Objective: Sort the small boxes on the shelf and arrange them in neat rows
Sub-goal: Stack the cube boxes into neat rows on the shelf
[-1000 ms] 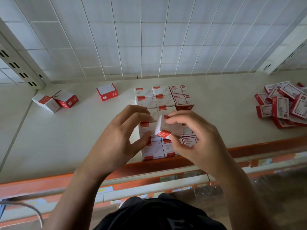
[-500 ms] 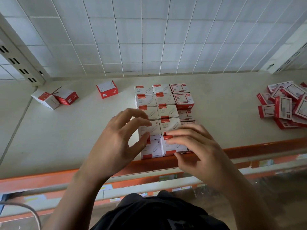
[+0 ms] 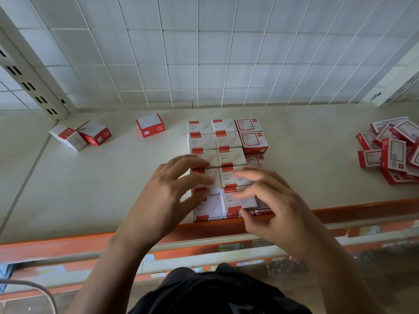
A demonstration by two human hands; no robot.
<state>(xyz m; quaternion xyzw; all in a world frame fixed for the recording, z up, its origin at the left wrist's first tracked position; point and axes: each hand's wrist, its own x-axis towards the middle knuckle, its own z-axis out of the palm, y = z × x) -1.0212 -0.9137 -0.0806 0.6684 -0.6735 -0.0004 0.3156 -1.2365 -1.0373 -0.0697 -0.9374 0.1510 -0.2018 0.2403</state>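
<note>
Head view: pale grey shelf board (image 3: 108, 182), white wire grid panel (image 3: 204, 53) behind.
Block: small white-and-red cardboard boxes (image 3: 226, 141) packed in tidy rows, mid-shelf, running up to the front edge.
Left hand (image 3: 167, 200): fingers spread, nearly straight, tips resting on block's left column, gripping nothing.
Right hand (image 3: 276, 211): fingers splayed over block's front-right boxes, thumb against front face; blurred, no clear grip.
Loose pile (image 3: 392, 152): jumbled red-and-white boxes, well right of block.
Stray boxes (image 3: 79, 135): well left of block.

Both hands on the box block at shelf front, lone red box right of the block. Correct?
No: the head view shows the lone red box left of the block. The left hand and right hand are on the block at the shelf front.
</note>
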